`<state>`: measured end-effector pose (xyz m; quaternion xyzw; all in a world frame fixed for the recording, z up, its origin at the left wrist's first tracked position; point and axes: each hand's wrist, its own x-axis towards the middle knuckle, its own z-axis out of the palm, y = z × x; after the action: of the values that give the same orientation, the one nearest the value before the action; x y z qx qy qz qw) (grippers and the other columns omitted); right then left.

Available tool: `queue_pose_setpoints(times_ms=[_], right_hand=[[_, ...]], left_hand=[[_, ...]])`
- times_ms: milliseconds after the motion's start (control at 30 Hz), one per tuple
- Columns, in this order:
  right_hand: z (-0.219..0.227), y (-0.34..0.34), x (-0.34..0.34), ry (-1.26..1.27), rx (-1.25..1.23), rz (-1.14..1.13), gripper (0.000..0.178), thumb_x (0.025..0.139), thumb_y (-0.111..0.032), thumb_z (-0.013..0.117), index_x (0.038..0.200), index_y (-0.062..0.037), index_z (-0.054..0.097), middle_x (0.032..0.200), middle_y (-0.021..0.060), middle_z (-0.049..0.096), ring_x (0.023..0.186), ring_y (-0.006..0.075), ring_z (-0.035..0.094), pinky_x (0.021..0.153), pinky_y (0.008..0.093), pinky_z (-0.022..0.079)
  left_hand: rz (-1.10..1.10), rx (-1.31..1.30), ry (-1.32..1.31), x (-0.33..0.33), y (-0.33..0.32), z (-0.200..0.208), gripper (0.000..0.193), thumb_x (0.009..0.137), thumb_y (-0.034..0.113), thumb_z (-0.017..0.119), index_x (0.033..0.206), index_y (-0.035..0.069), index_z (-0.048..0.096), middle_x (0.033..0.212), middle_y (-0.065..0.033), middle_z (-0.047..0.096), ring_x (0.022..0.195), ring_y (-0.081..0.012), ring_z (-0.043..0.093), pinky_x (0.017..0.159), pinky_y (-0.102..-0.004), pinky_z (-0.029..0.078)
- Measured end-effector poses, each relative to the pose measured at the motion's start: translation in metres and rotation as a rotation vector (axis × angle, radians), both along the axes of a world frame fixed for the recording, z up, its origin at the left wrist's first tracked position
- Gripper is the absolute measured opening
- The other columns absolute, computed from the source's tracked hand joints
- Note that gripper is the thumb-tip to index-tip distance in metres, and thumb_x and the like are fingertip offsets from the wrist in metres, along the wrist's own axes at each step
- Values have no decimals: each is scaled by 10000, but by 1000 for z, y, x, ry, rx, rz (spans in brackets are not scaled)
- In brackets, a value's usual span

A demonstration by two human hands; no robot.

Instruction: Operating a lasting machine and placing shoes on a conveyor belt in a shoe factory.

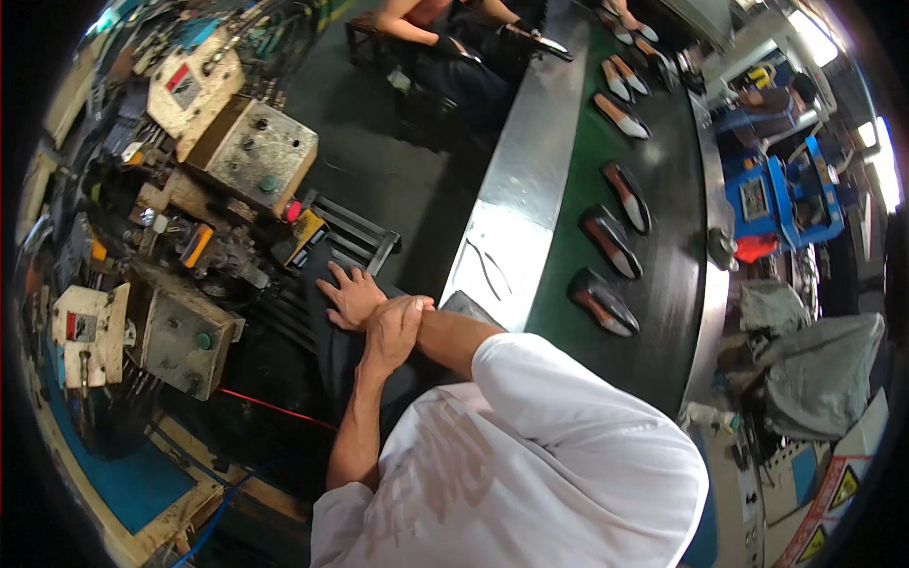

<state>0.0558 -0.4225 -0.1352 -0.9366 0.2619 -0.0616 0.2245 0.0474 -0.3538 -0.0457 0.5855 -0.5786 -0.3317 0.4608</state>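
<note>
On my left stand two worn metal boxes (185, 343) with knobs on top, shut, so I can't tell what is inside; a red button (293, 210) sits at the edge of the farther one, probably for quick reach. My right hand (356, 298) is empty, fingers spread, seeming to rest on my dark trousers (333, 371). My left hand (392, 333) is wrapped round my right forearm (459, 341) at the wrist, perhaps just to rest or steady it. Just beyond, a thin dark tool (489, 267) lies loose on the metal ledge (516, 185), likely left there to be handy. Next, dark shoes (611, 241) sit spaced along the green belt (565, 248), openings up, showing brown and pale lining. Far right, a grey cover (820, 369) drapes something, presumably against dust.
</note>
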Motion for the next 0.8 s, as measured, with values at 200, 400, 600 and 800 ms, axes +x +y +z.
queue_pose_setpoints(times_ms=[200, 400, 600, 800], right_hand=[[-30, -69, -92, -445, 88, 4, 583, 818, -110, 792, 1383, -17, 685, 1397, 251, 678, 1280, 430, 676, 1082, 521, 566], [-15, -129, -387, -7, -360, -537, 741, 728, -19, 832, 1449, -68, 671, 1542, 287, 593, 1372, 496, 604, 1205, 550, 491], [-10, -89, -574, 753, -25, -1054, 1194, 879, -833, 749, 1760, -148, 324, 1703, 364, 397, 1552, 536, 441, 1271, 515, 405], [-83, -67, -661, 147, 450, -1151, 1486, 768, -844, 836, 1777, -8, 137, 1682, 379, 435, 1604, 479, 415, 1278, 492, 401]], left_hand=[[-2, -149, -108, -31, 1, -15, 300, 1042, 125, 683, 1301, -23, 712, 1256, -204, 748, 1229, -420, 693, 1101, -491, 533], [-218, 1, -177, -49, 8, -49, 264, 995, 57, 710, 1243, -25, 743, 1268, -199, 743, 1227, -413, 686, 1075, -483, 548], [-182, 28, -140, -56, -2, -49, 229, 1004, 64, 690, 1208, -26, 742, 1159, -199, 755, 1094, -415, 707, 974, -482, 576], [-212, 2, -97, -67, -14, -42, 220, 1019, 55, 682, 1214, -23, 748, 1176, -198, 762, 1099, -412, 715, 979, -472, 574]])
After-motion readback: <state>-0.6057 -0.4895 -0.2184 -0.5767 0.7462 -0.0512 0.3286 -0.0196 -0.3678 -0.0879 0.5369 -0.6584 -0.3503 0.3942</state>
